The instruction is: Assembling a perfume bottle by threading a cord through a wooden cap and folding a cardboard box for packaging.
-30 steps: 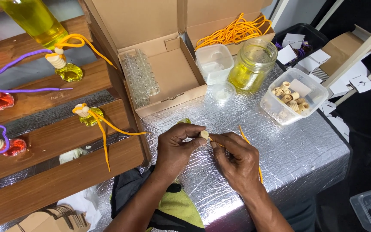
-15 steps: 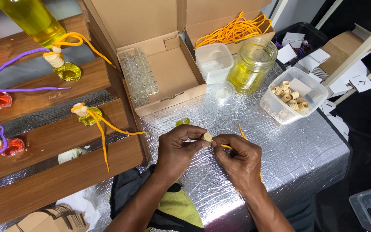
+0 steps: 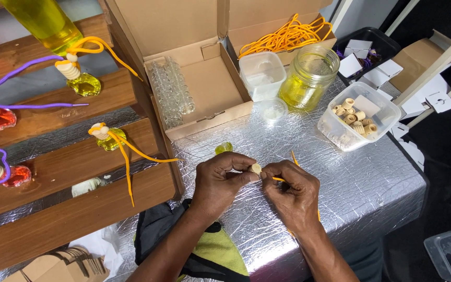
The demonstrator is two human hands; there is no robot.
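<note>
Pale wooden cap bead (image 3: 256,168), small and round, is sitting pinched in the left hand (image 3: 220,180), thumb and fingers pressed tight on it. The right hand (image 3: 292,189) is pinching a thin orange cord (image 3: 277,179) right at the bead, grip closed on it, the cord's tail trailing down past the wrist. Looks like the threading is happening right now, cord end meeting the bead, so this piece seems about halfway.

Just above the hands, a tiny yellow glass bottle (image 3: 223,148) is lying on the silver foil-covered worktop (image 3: 361,188), apparently waiting for its cap.

Further out, a clear plastic tub of more wooden caps (image 3: 358,121) is sitting to the right, near a glass jar of yellow liquid (image 3: 309,77) and a bundle of orange cords (image 3: 288,36). An open cardboard box (image 3: 204,83) is holding rows of empty clear bottles (image 3: 170,94), so plenty seems left.

Over on the brown wooden slatted rack (image 3: 53,172), finished yellow and red filled bottles are resting with cords attached.
</note>
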